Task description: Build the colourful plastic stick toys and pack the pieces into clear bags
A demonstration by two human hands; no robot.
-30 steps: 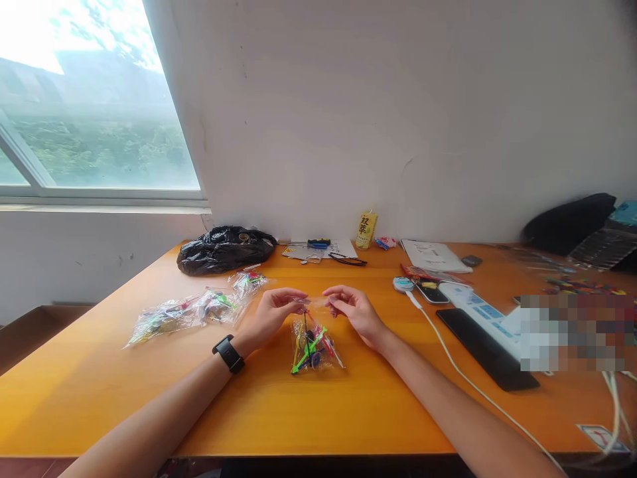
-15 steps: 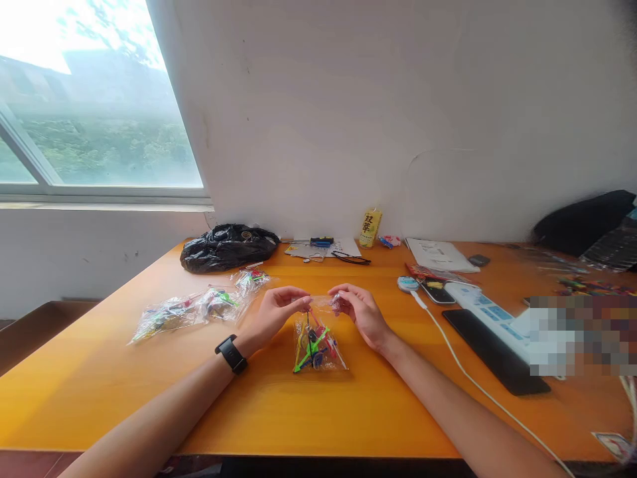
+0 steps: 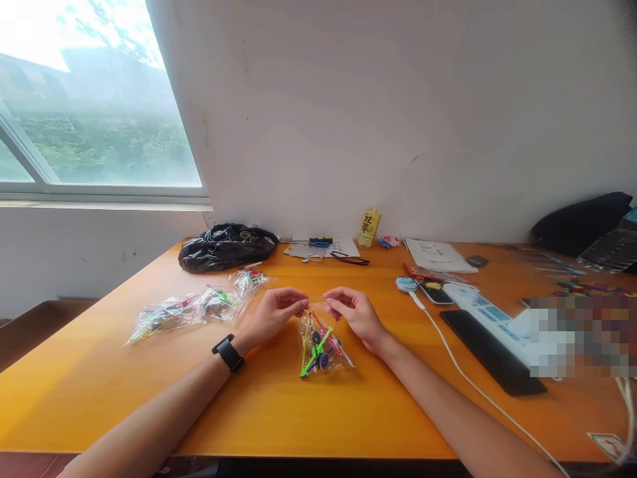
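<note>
A clear plastic bag [image 3: 323,352] hangs just in front of me over the table, full of small colourful plastic parts in green, yellow, red, blue and black. My left hand [image 3: 281,311] pinches its top edge at the left corner. Opposite it, my right hand [image 3: 353,315] grips the same edge between thumb and fingers. The top of the bag is stretched between both hands. To the left lie more clear bags [image 3: 166,317] with similar coloured parts.
On the wooden table [image 3: 239,411] a black plastic bag [image 3: 226,247] lies at the back left. A screwdriver [image 3: 320,242] and a yellow bottle [image 3: 369,228] are near the wall. Right of my arm are a white cable [image 3: 458,365], a power strip [image 3: 490,312] and a black slab [image 3: 492,352].
My right hand has shifted a little left, closer to my left hand. The bag's lower part has swung slightly right and towards me.
</note>
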